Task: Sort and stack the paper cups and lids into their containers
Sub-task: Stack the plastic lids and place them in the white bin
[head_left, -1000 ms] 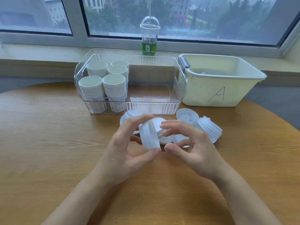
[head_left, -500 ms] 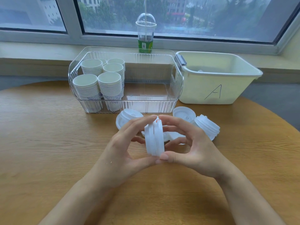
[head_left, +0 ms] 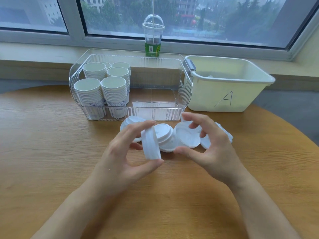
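My left hand [head_left: 120, 156] pinches a small stack of white lids [head_left: 150, 145] on edge, between thumb and fingers, above the table. My right hand [head_left: 212, 152] grips a single white lid [head_left: 187, 137] just to the right of that stack, its hollow side turned toward me. Between and behind the hands more loose lids [head_left: 164, 137] lie on the wooden table [head_left: 51, 152]. Stacks of white paper cups [head_left: 101, 87] stand in the left part of a clear plastic bin [head_left: 155, 111]. A white tub marked "A" [head_left: 224, 94] sits to its right.
A clear domed drink cup with a green label [head_left: 153, 37] stands on the window sill behind the bins. The clear bin's right half holds nothing. Bare table spreads to the left and toward me.
The hands, pressed together on one stack of lids half a second ago, have drawn apart. My right hand now holds a separate lid to the right of the stack.
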A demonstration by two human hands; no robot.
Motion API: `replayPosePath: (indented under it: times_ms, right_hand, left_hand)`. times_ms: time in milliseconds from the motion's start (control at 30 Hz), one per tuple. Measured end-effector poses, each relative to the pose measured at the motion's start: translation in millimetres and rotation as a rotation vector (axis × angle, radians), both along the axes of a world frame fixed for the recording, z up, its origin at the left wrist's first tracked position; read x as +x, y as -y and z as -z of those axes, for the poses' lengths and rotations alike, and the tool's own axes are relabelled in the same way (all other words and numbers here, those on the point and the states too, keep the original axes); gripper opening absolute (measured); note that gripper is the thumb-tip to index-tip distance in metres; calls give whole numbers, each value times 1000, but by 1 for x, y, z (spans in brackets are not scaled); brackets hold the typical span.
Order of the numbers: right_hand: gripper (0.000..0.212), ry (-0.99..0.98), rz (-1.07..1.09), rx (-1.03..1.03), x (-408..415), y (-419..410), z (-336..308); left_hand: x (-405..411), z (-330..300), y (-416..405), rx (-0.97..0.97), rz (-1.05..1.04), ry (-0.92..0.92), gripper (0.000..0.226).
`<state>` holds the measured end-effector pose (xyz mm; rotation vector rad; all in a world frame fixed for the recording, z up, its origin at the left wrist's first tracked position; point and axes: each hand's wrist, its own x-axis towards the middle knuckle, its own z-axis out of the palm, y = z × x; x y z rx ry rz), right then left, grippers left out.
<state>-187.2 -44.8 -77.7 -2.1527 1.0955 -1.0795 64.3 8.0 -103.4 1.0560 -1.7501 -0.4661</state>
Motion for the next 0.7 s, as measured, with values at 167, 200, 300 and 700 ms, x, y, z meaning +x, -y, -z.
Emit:
replayPosePath:
  times_ms: [167, 200, 300, 700]
  right_hand:
    - [72, -129, 119, 9, -20, 13, 4]
    - [74, -171, 123, 18, -22, 15, 6]
    - [86, -283, 136, 13, -21, 19, 15]
    - [92, -442, 231, -16, -9, 26, 33]
  left_hand:
    - [6, 6, 4, 49, -39, -8, 77]
    - [6, 7, 4, 53, -36, -4, 77]
    - [4, 9, 5, 62, -29, 13, 76]
    - [-1, 11, 4, 58, -8, 40, 76]
